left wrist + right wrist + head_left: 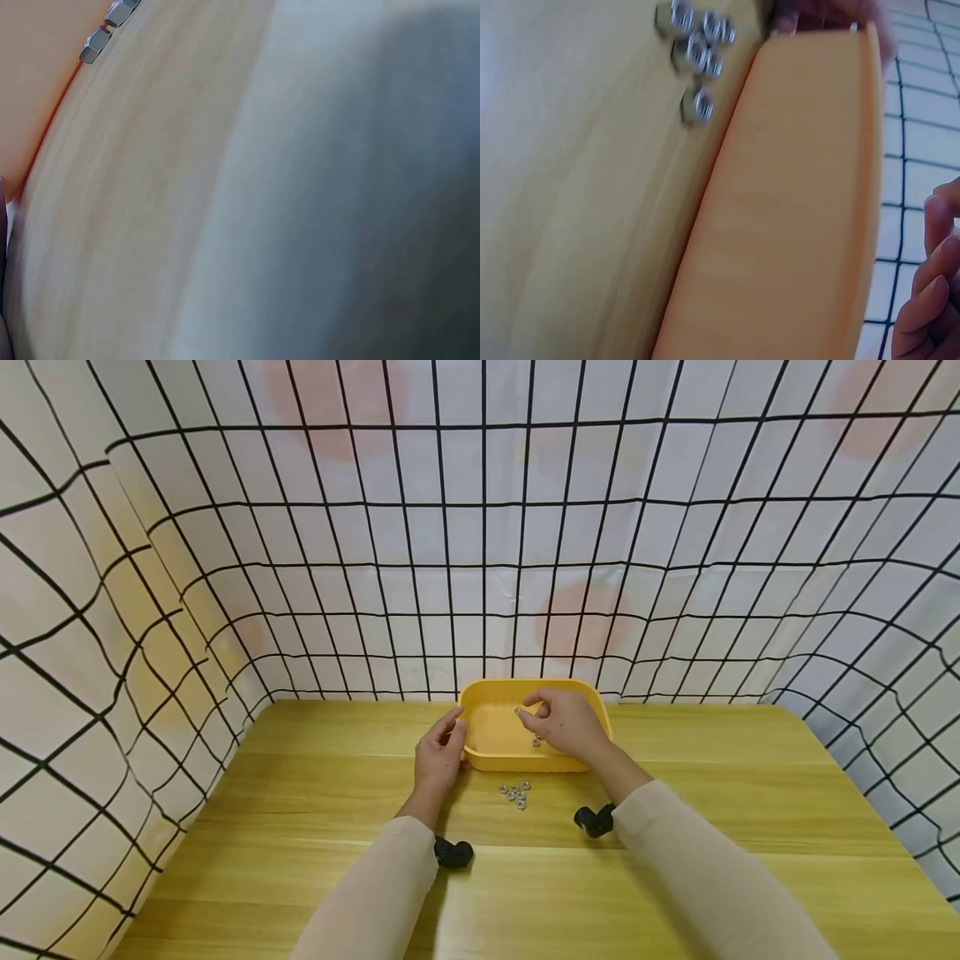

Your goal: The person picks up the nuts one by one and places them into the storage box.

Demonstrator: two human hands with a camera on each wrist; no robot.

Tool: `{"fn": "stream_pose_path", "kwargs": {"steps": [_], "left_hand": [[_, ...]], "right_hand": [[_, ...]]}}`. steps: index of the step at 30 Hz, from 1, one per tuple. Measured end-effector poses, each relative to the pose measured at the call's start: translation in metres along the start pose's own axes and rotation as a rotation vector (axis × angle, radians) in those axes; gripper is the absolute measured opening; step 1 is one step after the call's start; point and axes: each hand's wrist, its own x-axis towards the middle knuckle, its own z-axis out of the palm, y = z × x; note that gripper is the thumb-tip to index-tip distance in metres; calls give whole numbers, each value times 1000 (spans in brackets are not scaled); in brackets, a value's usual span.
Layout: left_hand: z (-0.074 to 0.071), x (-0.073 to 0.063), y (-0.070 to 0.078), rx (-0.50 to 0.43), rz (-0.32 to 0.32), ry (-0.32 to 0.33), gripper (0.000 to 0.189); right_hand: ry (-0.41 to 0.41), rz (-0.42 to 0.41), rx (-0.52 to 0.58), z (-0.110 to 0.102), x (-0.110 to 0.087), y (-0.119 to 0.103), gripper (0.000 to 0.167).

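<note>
A shallow yellow plastic tray (480, 762) stands on the table. My left hand (438, 760) grips its left end, thumb on the near side and fingers along the rim. Over the tray, my right hand (566, 722) pinches a small metal hex nut (517, 711) at the tips of thumb and index finger. More nuts (536, 742) lie on the tray floor below that hand, partly hidden by it. In front of the tray, several loose hex nuts (521, 796) form a small cluster on the wood; the right wrist view shows these nuts (698, 106) close to the tray wall.
The wooden table (315, 827) reaches back to a white cloth wall with a black grid net (483, 535), which also encloses both sides. Black wrist-camera mounts (453, 853) stick out from both sleeves, low over the table.
</note>
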Motion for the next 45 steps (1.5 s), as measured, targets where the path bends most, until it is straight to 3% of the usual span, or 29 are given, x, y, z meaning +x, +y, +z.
{"fn": "stream_pose_path", "kwargs": {"steps": [14, 23, 36, 45], "left_hand": [[1, 0, 0, 30, -33, 13, 33], [0, 0, 2, 11, -20, 8, 33], [0, 2, 0, -5, 8, -4, 34], [0, 1, -1, -29, 5, -9, 33]], "right_hand": [[-6, -93, 41, 16, -33, -21, 24], [-52, -78, 111, 29, -58, -22, 19], [-111, -31, 149, 41, -87, -3, 13], [-154, 1, 68, 46, -91, 21, 19]]}}
